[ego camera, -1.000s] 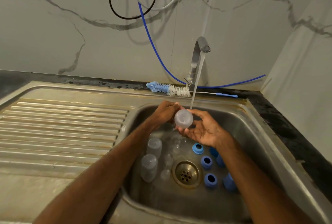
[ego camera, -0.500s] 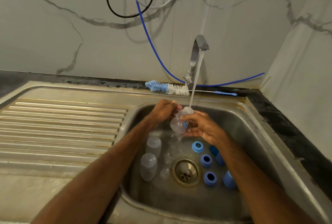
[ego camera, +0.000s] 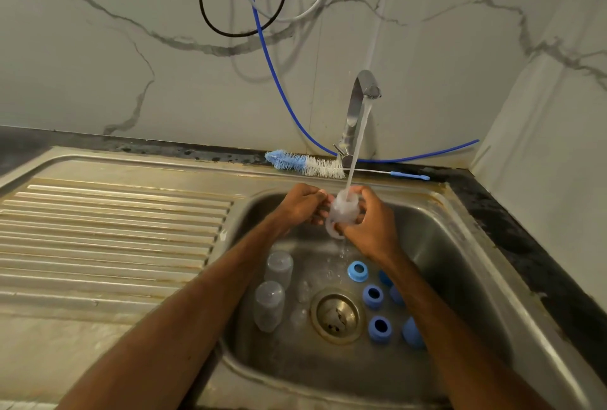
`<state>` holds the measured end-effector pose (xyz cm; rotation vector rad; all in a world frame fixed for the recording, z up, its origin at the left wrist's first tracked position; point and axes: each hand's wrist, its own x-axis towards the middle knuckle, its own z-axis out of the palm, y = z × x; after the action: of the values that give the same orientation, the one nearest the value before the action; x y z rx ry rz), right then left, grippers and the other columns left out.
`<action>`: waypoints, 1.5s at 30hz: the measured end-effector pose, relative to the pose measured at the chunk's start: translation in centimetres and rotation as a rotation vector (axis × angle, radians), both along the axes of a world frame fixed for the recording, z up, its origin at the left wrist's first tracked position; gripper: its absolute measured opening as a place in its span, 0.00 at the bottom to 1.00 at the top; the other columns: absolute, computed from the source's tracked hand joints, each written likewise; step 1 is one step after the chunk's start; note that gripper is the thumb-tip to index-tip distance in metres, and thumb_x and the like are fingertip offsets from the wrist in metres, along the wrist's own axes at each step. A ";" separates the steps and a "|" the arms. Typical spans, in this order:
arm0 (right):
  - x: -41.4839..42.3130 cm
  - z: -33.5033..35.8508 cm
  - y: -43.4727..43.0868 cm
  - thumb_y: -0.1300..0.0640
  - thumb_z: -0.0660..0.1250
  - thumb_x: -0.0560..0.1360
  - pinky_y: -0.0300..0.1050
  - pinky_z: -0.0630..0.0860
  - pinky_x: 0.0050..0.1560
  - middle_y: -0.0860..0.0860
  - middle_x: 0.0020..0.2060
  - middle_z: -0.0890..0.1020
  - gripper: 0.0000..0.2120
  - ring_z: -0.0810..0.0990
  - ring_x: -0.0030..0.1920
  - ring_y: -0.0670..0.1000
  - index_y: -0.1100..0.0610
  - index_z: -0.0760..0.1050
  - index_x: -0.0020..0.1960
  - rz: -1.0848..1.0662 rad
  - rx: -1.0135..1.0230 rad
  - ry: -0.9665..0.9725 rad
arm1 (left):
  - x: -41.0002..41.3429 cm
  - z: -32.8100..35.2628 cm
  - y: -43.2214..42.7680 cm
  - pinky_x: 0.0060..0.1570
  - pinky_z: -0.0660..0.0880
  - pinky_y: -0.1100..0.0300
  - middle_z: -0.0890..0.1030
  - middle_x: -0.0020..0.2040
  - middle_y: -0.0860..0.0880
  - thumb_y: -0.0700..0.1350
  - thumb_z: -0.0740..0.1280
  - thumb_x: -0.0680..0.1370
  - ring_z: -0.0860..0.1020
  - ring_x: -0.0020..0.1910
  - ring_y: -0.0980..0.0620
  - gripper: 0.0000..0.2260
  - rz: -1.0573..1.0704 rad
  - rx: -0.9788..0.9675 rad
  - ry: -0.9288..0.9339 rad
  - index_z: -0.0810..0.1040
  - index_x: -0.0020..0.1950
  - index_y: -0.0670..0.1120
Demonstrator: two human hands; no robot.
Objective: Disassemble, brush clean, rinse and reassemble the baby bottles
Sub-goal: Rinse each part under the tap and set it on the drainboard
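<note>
A clear baby bottle (ego camera: 343, 212) is upright under the running tap (ego camera: 363, 91), its mouth catching the water stream. My right hand (ego camera: 374, 225) grips the bottle's right side and base. My left hand (ego camera: 303, 206) holds its left side with curled fingers. On the sink floor lie two clear bottles (ego camera: 272, 291), small clear teats (ego camera: 302, 294) and several blue collars (ego camera: 372, 296) around the drain (ego camera: 336, 314).
A blue and white bottle brush (ego camera: 305, 165) lies on the back ledge, next to a thin small brush (ego camera: 409, 175). The ribbed draining board (ego camera: 105, 229) spreads to the left. Hoses hang on the wall, and a dark counter edge (ego camera: 525, 245) runs along the right.
The bottle has turned from base-toward-me to upright with its mouth under the stream. My right hand shifted from cupping beneath it to gripping its side.
</note>
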<state>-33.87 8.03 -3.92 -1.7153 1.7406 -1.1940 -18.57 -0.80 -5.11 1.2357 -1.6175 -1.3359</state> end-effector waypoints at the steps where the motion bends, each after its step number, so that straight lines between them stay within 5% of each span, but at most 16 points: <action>1: 0.1 0.2 -0.2 0.61 0.81 0.66 0.32 0.76 0.39 0.38 0.49 0.75 0.33 0.79 0.48 0.42 0.48 0.70 0.65 -0.016 -0.033 -0.019 | 0.0 0.0 0.0 0.50 0.83 0.49 0.85 0.47 0.38 0.44 0.61 0.86 0.83 0.43 0.46 0.13 0.003 -0.006 -0.006 0.82 0.49 0.41; 9: 0.5 -0.3 -0.5 0.60 0.81 0.66 0.40 0.78 0.51 0.41 0.53 0.75 0.34 0.77 0.52 0.44 0.50 0.71 0.67 -0.024 -0.046 0.044 | 0.1 0.2 0.0 0.44 0.82 0.55 0.83 0.44 0.39 0.42 0.61 0.85 0.81 0.42 0.46 0.13 0.017 -0.025 -0.035 0.83 0.48 0.40; 14: 0.5 -0.6 -0.3 0.59 0.82 0.65 0.36 0.76 0.48 0.43 0.56 0.76 0.34 0.78 0.55 0.45 0.49 0.71 0.66 -0.040 -0.027 0.076 | -0.2 0.0 0.3 0.50 0.82 0.51 0.84 0.46 0.40 0.44 0.61 0.85 0.82 0.44 0.46 0.13 -0.010 -0.026 -0.049 0.83 0.48 0.42; 19: 0.3 -1.1 -0.6 0.58 0.81 0.67 0.45 0.81 0.54 0.50 0.59 0.81 0.35 0.81 0.56 0.50 0.51 0.70 0.69 0.013 0.151 0.079 | -0.4 0.1 0.6 0.58 0.79 0.47 0.84 0.53 0.37 0.47 0.58 0.86 0.82 0.52 0.41 0.16 -0.033 0.015 -0.031 0.83 0.54 0.40; 23: 0.5 0.5 -0.5 0.50 0.74 0.74 0.45 0.82 0.40 0.57 0.52 0.84 0.21 0.86 0.47 0.57 0.50 0.73 0.65 0.106 0.393 -0.388 | -0.4 0.5 1.1 0.47 0.80 0.56 0.85 0.49 0.42 0.49 0.56 0.87 0.83 0.46 0.48 0.17 -0.062 0.078 0.023 0.81 0.55 0.42; 27: 0.4 1.1 -0.6 0.45 0.69 0.75 0.44 0.78 0.39 0.68 0.52 0.84 0.22 0.82 0.41 0.57 0.59 0.75 0.62 0.137 0.659 -0.759 | -0.3 -0.2 1.1 0.54 0.79 0.47 0.84 0.50 0.38 0.55 0.55 0.87 0.81 0.48 0.43 0.21 -0.073 0.286 0.083 0.79 0.57 0.40; 32: -0.5 1.0 -0.8 0.46 0.68 0.77 0.40 0.80 0.28 0.66 0.48 0.82 0.25 0.82 0.34 0.55 0.67 0.76 0.62 0.096 0.760 -1.086 | 0.1 -0.9 1.3 0.50 0.83 0.50 0.83 0.58 0.37 0.56 0.54 0.87 0.84 0.56 0.40 0.21 -0.100 0.405 0.122 0.76 0.68 0.43; 39: -0.9 1.0 -1.1 0.48 0.69 0.77 0.41 0.82 0.32 0.67 0.52 0.82 0.25 0.83 0.37 0.57 0.68 0.75 0.62 0.093 0.743 -1.144 | -0.3 -0.9 1.3 0.51 0.83 0.50 0.84 0.57 0.37 0.53 0.58 0.86 0.84 0.49 0.45 0.19 -0.135 0.410 0.141 0.76 0.67 0.42; 45: -0.9 1.0 -1.1 0.62 0.73 0.73 0.59 0.83 0.53 0.67 0.59 0.81 0.23 0.83 0.57 0.66 0.63 0.73 0.66 0.166 0.635 -0.996 | -0.2 -1.2 0.7 0.59 0.81 0.45 0.84 0.57 0.39 0.57 0.58 0.85 0.85 0.55 0.42 0.20 -0.088 0.375 0.147 0.77 0.66 0.43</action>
<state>-34.79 6.90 -2.90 -0.6616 1.1198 -0.9884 -18.79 -0.14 -6.28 1.2527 -1.3715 -1.8026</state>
